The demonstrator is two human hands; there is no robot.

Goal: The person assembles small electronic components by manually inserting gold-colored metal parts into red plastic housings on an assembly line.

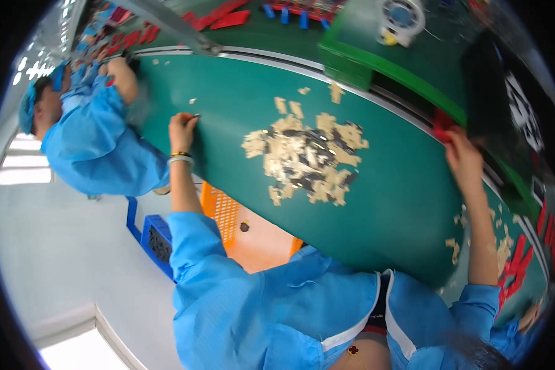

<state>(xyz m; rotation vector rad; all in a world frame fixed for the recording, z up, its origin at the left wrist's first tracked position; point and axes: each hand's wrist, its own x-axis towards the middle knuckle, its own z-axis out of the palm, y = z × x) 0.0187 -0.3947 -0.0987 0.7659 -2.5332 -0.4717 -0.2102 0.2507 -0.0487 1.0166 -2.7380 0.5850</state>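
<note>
Head view, the only one. The left hand (182, 131) rests on the green work surface (228, 111) well to the left of the pile, fingers curled together and seemingly pinching a small dark piece (195, 116) at the tips. The right hand (464, 159) is stretched to the far right edge of the surface, its fingertips at a red part (443, 122). It is blurred, so I cannot tell whether it grips the part or only touches it.

The pile of beige and dark chips (305, 159) sits mid-surface between the two hands, touched by neither. It is heaped and mixed, with a few loose beige chips (336, 91) just beyond it. More beige bits (502, 250) and red strips (517, 266) lie near the right forearm.

Judgement: early or middle stage. The bulk of the pile looks unhandled, and only one small piece is in hand. I see no tidy sorted group on the surface.

An orange crate (225, 213) and a blue crate (156, 237) stand below the near edge. Their contents are too dim to tell, apart from one dark bit on the orange.

A co-worker in a blue coat (98, 142) works at the far left of the same surface. A white round device (401, 18) sits on the green stand (351, 58) at the top.
</note>
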